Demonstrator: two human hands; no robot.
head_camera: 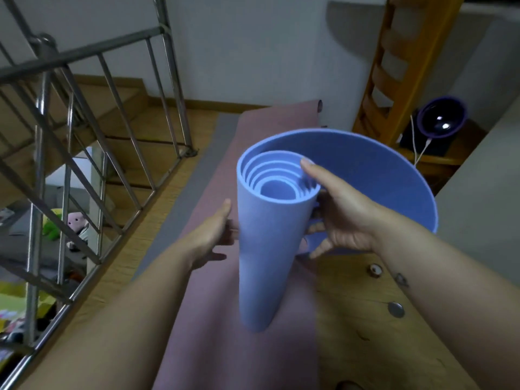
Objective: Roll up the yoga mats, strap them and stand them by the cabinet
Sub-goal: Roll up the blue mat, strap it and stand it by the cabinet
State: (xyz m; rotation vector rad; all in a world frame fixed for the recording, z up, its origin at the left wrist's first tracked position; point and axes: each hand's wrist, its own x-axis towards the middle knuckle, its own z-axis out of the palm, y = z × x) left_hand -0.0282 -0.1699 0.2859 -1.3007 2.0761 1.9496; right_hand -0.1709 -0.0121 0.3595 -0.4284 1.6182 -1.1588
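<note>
A blue yoga mat (pixel 264 249) stands on end in the middle of the view, rolled into a loose coil, with its outer layer bulging out wide to the right. My right hand (pixel 334 218) grips the roll's right side, thumb over the top rim. My left hand (pixel 213 232) lies flat against the roll's left side. Beneath it a pink yoga mat (pixel 233 347) is spread flat along the floor, its far end curled up by the wall. A grey mat (pixel 180 209) lies along the pink mat's left edge.
A metal stair railing (pixel 84 142) runs along the left, with the stairwell below it. A wooden ladder (pixel 394 60) leans at the back right beside a dark round device (pixel 440 119) with a white cable. Two small round objects (pixel 396 309) lie on the wooden floor at right.
</note>
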